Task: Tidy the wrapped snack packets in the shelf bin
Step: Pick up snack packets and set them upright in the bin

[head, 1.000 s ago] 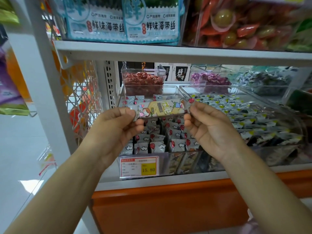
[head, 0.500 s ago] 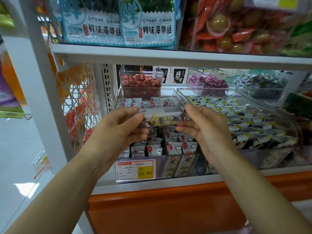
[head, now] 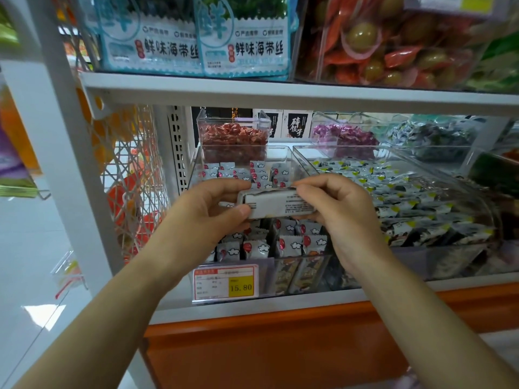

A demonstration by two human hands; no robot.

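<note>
A long wrapped snack packet (head: 273,204) is held level over the clear shelf bin (head: 283,155), its grey printed back facing me. My left hand (head: 209,217) pinches its left end between thumb and fingers. My right hand (head: 339,211) pinches the right end. Below them the bin holds several small white packets with red balloons and clouds (head: 289,244), standing in rough rows. A few more of these packets (head: 238,171) lie at the bin's back.
A price tag reading 15.80 (head: 224,282) is on the bin front. A wider clear bin of dark packets (head: 415,203) sits to the right. Behind stand bins of red (head: 234,136) and purple sweets (head: 344,134). The upper shelf board (head: 280,92) hangs close overhead.
Both hands have turned the long packet over: its yellow cartoon front faced me before, now its grey back does. The packet also sank slightly toward the bin.
</note>
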